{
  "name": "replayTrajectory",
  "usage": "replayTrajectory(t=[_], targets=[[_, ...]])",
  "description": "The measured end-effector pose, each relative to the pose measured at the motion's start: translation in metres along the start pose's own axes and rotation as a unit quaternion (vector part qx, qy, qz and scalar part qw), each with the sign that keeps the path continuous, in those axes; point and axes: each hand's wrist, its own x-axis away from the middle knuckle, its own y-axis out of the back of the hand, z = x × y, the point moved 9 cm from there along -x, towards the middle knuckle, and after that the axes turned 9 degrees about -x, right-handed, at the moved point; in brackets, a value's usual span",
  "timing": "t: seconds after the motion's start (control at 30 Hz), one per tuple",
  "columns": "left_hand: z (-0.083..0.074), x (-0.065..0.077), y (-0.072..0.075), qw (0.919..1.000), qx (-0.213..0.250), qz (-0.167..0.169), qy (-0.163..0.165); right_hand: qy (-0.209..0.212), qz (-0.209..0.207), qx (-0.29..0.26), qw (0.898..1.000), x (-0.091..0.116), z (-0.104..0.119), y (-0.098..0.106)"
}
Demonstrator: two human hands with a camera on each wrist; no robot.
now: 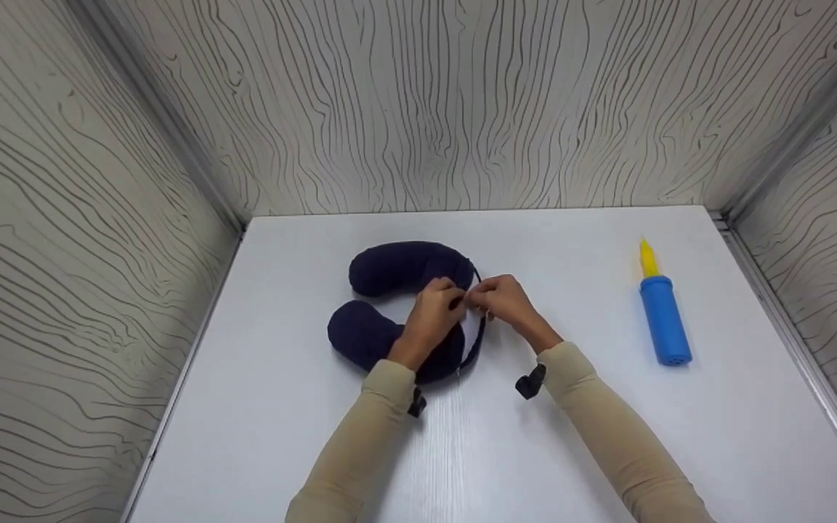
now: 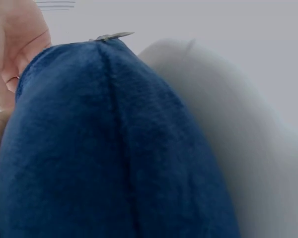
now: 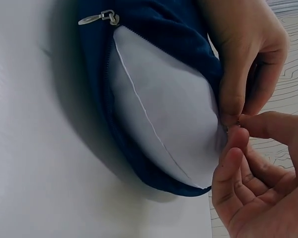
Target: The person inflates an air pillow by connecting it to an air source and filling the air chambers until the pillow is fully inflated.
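A dark blue U-shaped neck pillow (image 1: 362, 334) lies on the white table, its rounded ends toward the left. Along its outer curve the zipper gapes, baring a white inner liner (image 3: 161, 106) with a seam. A metal zipper pull (image 3: 94, 19) sits at one end of the gap. My left hand (image 1: 431, 316) reaches over the pillow, thumb and finger pinching at the liner's edge. From the right, my right hand (image 1: 507, 300) meets it there, thumb and forefinger pinching the same spot. Fingertips mostly hide the small part between them.
A blue hand pump (image 1: 664, 319) with a yellow nozzle (image 1: 648, 258) lies to the right on the table (image 1: 259, 428). Wood-grain patterned panels (image 1: 418, 109) stand along the back and both sides.
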Motion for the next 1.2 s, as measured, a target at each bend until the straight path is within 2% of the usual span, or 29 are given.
replayTrajectory(t=[0.2, 0.43, 0.67, 1.0, 1.2], targets=[[-0.001, 0.001, 0.001, 1.0, -0.004, -0.007, -0.005, 0.012, -0.006, 0.011, 1.0, -0.002, 0.0, 0.0], [0.0, -0.001, 0.004, 0.9998, -0.001, -0.018, 0.005, 0.008, -0.014, 0.0, 1.0, -0.001, -0.003, 0.0], [0.001, 0.0, 0.005, 0.9997, -0.011, -0.02, 0.011, -0.006, 0.015, -0.015, 1.0, 0.0, -0.004, -0.004], [-0.001, 0.0, 0.009, 0.9996, 0.011, -0.025, 0.002, 0.015, 0.057, 0.082, 0.995, 0.0, 0.0, -0.01], [-0.002, -0.001, 0.01, 0.9994, 0.017, -0.029, 0.002, 0.066, 0.055, 0.107, 0.991, -0.001, 0.003, -0.012]])
